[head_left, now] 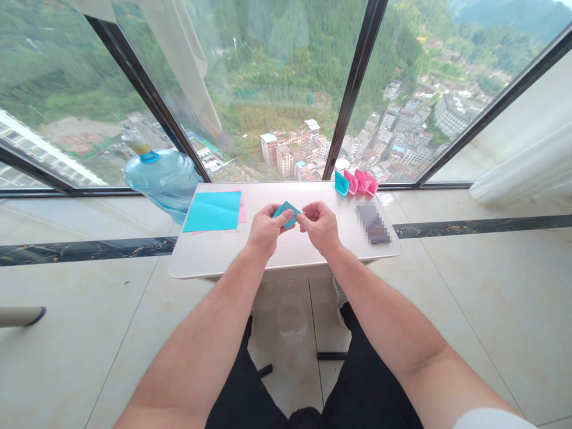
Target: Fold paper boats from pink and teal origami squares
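A small folded piece of blue paper (286, 211) is held a little above the middle of the table. My left hand (267, 226) grips its left side, thumb on top and fingers beneath. At its right corner my right hand (320, 225) pinches the paper between thumb and forefinger, the other fingers curled. Flat blue sheets (213, 211) lie at the table's left, over pink paper (242, 213) that peeks out at the edge. Folded paper boats stand at the back right: a blue one (342, 183) and several pink ones (360, 182) in a row.
The small white table (214, 262) stands against tall windows. A pixelated dark flat object (374, 224) lies on its right side. A big blue water bottle (163, 179) is beside its back left corner. White curtains (527, 161) hang at the right.
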`<state>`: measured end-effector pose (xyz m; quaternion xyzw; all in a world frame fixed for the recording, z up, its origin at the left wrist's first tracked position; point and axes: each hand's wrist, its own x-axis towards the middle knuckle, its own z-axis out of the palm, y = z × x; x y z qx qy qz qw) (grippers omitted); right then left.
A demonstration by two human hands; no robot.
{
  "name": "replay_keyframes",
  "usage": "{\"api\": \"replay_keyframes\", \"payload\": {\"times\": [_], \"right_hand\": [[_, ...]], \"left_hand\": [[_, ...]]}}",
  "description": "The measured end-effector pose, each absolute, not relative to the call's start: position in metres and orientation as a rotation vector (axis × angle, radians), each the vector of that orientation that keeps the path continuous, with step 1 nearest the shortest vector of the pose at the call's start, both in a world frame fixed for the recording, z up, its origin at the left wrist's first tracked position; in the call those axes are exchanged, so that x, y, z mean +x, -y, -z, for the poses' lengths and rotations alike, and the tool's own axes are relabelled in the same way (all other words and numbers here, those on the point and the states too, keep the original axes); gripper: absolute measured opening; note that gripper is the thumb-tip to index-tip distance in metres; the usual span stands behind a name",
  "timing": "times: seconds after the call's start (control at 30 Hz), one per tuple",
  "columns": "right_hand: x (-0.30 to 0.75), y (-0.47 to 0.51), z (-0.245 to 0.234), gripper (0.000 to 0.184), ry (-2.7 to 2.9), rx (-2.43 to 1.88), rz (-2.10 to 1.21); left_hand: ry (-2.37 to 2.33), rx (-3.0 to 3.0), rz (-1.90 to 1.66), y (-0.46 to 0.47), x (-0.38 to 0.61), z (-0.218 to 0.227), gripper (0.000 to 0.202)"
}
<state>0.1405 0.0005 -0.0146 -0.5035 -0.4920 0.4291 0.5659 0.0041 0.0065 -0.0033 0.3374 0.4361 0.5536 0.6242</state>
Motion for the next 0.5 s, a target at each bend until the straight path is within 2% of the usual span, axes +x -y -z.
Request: {"api": "replay_keyframes", "payload": {"times": [0.13, 0.3, 0.5], "right_hand": [[0.1377, -0.0005, 0.0159, 0.033, 1.119, -1.138, -1.079], [0.1391, -0.0005, 0.0147, 0.024, 1.146, -1.203, -1.035], [0.1441, 0.0026, 0.008, 0.014, 1.25, -1.216, -0.826]], "left_hand": [[-0.89, 0.654, -1.293, -0.0051, 0.0077, 0.007, 0.042], [-0.815, 0.589, -1.28, -0.0023, 0.0103, 0.0086, 0.038], [-0.895, 0.705, -1.156, -0.0007, 0.0069, 0.0034, 0.035]]}}
